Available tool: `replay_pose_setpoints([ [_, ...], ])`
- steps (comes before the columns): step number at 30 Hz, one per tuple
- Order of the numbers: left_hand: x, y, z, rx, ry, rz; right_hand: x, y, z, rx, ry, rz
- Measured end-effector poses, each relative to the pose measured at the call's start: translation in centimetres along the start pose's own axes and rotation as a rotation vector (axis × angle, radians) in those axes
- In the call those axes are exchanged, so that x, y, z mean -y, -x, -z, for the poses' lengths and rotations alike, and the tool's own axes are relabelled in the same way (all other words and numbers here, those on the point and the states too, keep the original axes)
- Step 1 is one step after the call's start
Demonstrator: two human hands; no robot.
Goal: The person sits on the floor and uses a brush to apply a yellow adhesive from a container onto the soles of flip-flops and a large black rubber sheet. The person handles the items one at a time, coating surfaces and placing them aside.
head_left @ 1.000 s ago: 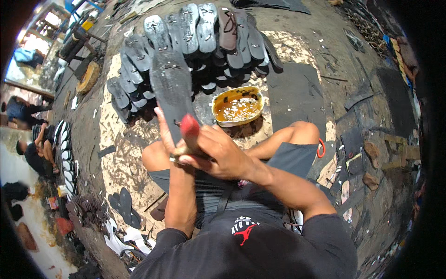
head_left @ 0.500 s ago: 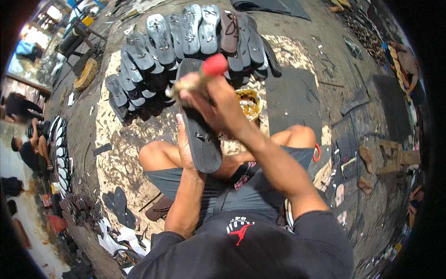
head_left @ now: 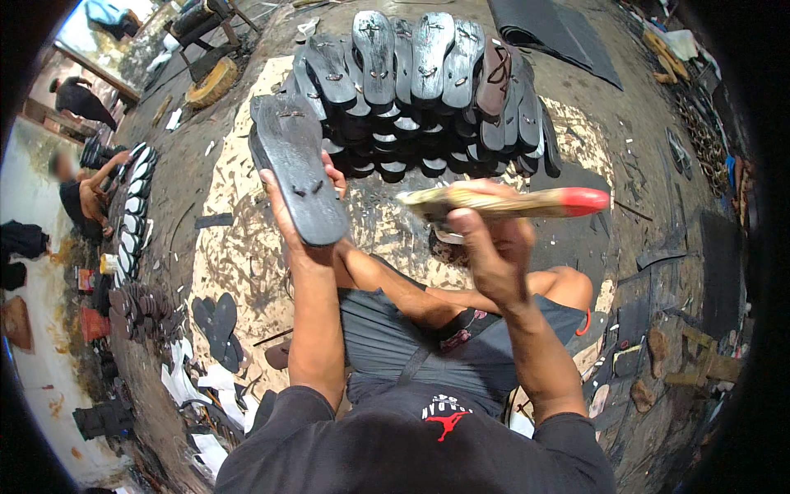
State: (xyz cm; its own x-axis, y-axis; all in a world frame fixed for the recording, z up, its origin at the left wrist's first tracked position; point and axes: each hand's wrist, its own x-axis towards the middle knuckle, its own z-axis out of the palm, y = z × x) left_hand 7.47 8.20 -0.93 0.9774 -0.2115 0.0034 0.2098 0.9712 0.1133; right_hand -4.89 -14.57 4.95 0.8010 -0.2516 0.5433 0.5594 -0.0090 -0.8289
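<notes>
A black sandal sole, its upper face shiny and wet-looking, is held up in my left hand, thumb on one edge and fingertips on the other. Short strap ends poke out through its surface. To the right, my right hand is closed round a brush with a red-tipped wooden handle. The brush lies level, bristles pointing toward the sole but apart from it. Behind the brush and hand, a pot is mostly hidden. Beyond both hands, stacked dark soles stand in a curved heap, several with glossy tops.
A stained pale sheet lies beneath me. Dark rubber sheets lie at the far right. White scraps and a pair of soles are at the left. Another person sits at the far left beside a row of white-topped pieces.
My right hand has drawn the brush off the sole and swung it right. My left hand has moved left with the sole, whose face now shows glossy. The view has shifted.
</notes>
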Motion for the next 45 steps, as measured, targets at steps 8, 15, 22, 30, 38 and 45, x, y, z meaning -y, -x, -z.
replay_pose_setpoints([
  [8,3.5,2.4,0.2,0.027,-0.097,0.044,-7.1,0.1,-3.5,0.057,0.516,0.402],
  [15,1.7,1.9,-1.4,0.017,-0.182,-0.053,-4.6,-0.4,-2.5,0.127,0.581,0.371],
  [22,4.8,1.8,-1.7,-0.109,-0.277,-0.297,-6.1,-0.7,-4.1,0.139,0.565,0.33],
  [30,4.2,1.1,-1.2,0.151,-0.187,-0.192,-5.4,-1.1,-3.6,0.144,0.592,0.316],
  [38,3.0,1.4,-3.1,0.124,-0.297,-0.233,-3.6,0.2,-3.5,0.155,0.582,0.247],
  [45,4.8,2.1,-3.4,0.064,-0.514,-0.296,-4.3,0.9,-3.6,0.135,0.576,0.289],
])
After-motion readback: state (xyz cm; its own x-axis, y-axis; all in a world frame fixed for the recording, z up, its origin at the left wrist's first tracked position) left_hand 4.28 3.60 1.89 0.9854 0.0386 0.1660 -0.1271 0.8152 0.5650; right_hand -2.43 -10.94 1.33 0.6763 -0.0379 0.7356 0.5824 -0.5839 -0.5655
